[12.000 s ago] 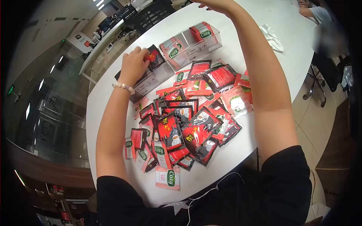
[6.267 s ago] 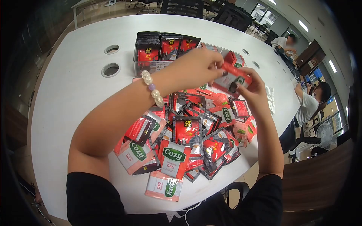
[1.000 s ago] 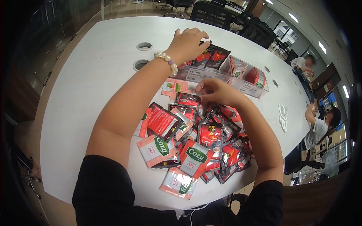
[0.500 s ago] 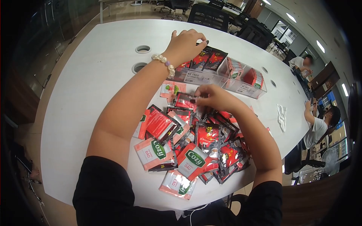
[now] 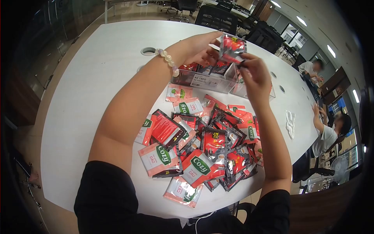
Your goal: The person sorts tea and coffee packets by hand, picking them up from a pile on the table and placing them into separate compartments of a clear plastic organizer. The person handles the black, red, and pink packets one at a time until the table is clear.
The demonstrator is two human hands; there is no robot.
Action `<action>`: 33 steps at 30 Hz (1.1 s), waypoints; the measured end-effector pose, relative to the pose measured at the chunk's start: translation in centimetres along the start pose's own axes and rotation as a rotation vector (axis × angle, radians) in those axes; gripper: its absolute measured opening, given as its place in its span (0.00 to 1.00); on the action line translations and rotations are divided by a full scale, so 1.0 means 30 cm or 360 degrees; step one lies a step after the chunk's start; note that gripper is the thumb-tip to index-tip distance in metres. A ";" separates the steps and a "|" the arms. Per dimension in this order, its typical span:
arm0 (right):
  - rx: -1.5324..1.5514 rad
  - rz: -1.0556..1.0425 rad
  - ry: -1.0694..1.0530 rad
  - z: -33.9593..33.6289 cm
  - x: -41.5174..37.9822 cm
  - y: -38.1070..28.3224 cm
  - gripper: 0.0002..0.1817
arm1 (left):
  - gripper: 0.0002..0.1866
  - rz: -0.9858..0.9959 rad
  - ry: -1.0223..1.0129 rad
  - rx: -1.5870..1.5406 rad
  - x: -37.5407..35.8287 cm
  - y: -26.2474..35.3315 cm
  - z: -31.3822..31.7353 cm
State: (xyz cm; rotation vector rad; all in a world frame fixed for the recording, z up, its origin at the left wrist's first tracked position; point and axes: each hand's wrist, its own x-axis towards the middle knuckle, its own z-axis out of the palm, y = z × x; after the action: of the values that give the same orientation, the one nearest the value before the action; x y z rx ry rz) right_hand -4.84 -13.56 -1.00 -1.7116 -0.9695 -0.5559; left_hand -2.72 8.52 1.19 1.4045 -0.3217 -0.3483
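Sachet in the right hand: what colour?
The sachet is mostly red and black; head view shows it, blurred.

We've open tabletop all down our left, but dead ahead the heaped sachets block a low pass, with transparent boxes standing right behind them!

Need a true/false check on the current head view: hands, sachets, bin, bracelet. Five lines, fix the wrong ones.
1. The right hand holds a raised red-and-black sachet. True.
2. The beaded bracelet is on the right wrist. False: it is on the left.
3. The clear bin stands beyond the sachet pile, as the wearer sees it. True.
4. The crumpled white item lies on top of the pile. False: it lies apart, on the table to the right of the pile.
5. Cozy-marked sachets and red-and-black ones lie mixed in the pile. True.
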 end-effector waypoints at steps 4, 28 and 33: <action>-0.0292 -0.0124 -0.0171 0.018 -0.003 0.038 0.16 | 0.13 0.0240 0.0208 0.0342 0.033 -0.022 0.013; -0.1571 0.1013 -0.0947 0.186 0.159 0.226 0.23 | 0.15 0.0840 0.0785 0.1319 0.085 -0.104 -0.010; -0.1789 0.0444 -0.0608 0.186 0.126 0.099 0.16 | 0.14 0.0922 0.0846 0.1309 0.090 -0.093 -0.021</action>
State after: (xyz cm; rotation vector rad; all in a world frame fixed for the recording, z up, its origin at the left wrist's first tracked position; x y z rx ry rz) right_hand -0.77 -7.47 -1.77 -2.9865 -0.6544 -0.6480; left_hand -0.14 7.59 -1.62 2.0399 -0.4320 0.7082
